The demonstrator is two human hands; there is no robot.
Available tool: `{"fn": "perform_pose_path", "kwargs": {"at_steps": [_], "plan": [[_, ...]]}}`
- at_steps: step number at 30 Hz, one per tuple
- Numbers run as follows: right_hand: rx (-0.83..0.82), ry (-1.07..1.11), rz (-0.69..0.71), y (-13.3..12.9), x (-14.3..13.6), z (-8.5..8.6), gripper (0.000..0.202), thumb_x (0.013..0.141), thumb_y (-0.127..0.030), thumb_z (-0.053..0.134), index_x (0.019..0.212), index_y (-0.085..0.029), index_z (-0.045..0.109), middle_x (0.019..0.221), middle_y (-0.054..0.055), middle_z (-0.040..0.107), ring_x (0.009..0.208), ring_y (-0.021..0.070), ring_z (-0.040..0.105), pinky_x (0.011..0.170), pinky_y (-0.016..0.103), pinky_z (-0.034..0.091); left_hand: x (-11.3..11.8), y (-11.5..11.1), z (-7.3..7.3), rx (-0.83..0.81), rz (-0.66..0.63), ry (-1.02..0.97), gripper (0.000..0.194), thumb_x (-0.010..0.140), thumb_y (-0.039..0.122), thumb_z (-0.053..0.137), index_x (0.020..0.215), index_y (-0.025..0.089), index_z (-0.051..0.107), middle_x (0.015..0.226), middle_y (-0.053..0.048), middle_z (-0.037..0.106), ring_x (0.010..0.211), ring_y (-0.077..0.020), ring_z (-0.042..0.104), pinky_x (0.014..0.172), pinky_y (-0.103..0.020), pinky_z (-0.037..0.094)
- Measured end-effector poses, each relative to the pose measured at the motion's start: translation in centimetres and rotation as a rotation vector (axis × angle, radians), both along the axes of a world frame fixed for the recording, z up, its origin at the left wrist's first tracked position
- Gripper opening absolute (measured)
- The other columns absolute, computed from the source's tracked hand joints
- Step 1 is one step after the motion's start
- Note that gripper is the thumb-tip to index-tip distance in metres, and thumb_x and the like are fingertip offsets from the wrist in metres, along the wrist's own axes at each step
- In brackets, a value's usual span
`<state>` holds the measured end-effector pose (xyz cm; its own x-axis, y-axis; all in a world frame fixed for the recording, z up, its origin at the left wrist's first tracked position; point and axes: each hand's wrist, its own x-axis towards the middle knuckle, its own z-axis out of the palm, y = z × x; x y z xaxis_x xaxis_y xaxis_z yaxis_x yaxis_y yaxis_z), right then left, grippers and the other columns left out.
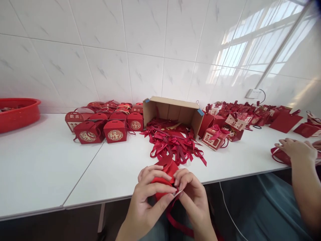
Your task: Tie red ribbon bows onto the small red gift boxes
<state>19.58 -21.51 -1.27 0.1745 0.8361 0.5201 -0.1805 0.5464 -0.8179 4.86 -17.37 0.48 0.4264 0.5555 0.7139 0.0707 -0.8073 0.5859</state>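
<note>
Both my hands hold a small red gift box [166, 170] just below the white table's front edge. My left hand [147, 195] wraps its left side, thumb across the front. My right hand [192, 194] pinches the box's right side, and a red ribbon [177, 222] hangs from it toward my lap. Beyond the box, a heap of loose red ribbons [173, 142] spills from a cardboard carton [173, 110] lying on its side.
Finished red gift boxes [115, 129] cluster at the back left; more boxes and bags [233, 125] at the back right. A red basin [17, 113] sits far left. Another person's hand [297, 150] rests on the white table [50, 167] at right.
</note>
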Motion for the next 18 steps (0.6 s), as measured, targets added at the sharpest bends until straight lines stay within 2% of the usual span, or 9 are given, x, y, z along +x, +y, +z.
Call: {"fn": "perform_pose_path", "kwargs": {"at_steps": [3, 8, 13, 18], "plan": [[-0.012, -0.031, 0.023, -0.11, 0.15, -0.02, 0.008, 0.086, -0.021, 0.056, 0.079, -0.023, 0.053, 0.081, 0.002, 0.05, 0.083, 0.018, 0.049, 0.074, 0.031, 0.039, 0.0, 0.19, 0.2, 0.009, 0.02, -0.003, 0.012, 0.084, 0.017, 0.062, 0.087, 0.026, 0.068, 0.096, -0.004, 0.065, 0.108, -0.0226, 0.054, 0.092, -0.042, 0.045], [-0.003, -0.06, 0.034, -0.1, 0.56, -0.36, 0.007, 0.087, -0.022, 0.056, 0.081, -0.024, 0.053, 0.08, 0.002, 0.048, 0.08, 0.0175, 0.047, 0.072, 0.032, 0.038, 0.23, 0.33, 0.26, 0.041, 0.046, 0.06, 0.013, 0.085, 0.021, 0.061, 0.092, 0.03, 0.068, 0.1, -0.002, 0.065, 0.107, -0.0216, 0.054, 0.094, -0.042, 0.042], [-0.035, -0.143, 0.055, -0.15, 0.89, -0.48, 0.008, 0.087, -0.024, 0.056, 0.079, -0.023, 0.053, 0.081, 0.003, 0.05, 0.082, 0.0188, 0.049, 0.076, 0.034, 0.04, -0.11, 0.36, 0.08, 0.063, 0.07, 0.14, 0.023, 0.086, 0.024, 0.061, 0.108, 0.031, 0.064, 0.105, -0.003, 0.063, 0.107, -0.0199, 0.055, 0.09, -0.038, 0.045], [-0.024, -0.167, 0.036, -0.2, 0.99, -0.45, 0.009, 0.087, -0.026, 0.057, 0.079, -0.023, 0.054, 0.079, 0.002, 0.05, 0.08, 0.0186, 0.049, 0.076, 0.035, 0.04, 0.02, 0.33, 0.15, 0.085, 0.073, 0.104, 0.014, 0.085, 0.022, 0.062, 0.094, 0.031, 0.068, 0.107, -0.003, 0.062, 0.108, -0.0205, 0.053, 0.089, -0.038, 0.046]]}}
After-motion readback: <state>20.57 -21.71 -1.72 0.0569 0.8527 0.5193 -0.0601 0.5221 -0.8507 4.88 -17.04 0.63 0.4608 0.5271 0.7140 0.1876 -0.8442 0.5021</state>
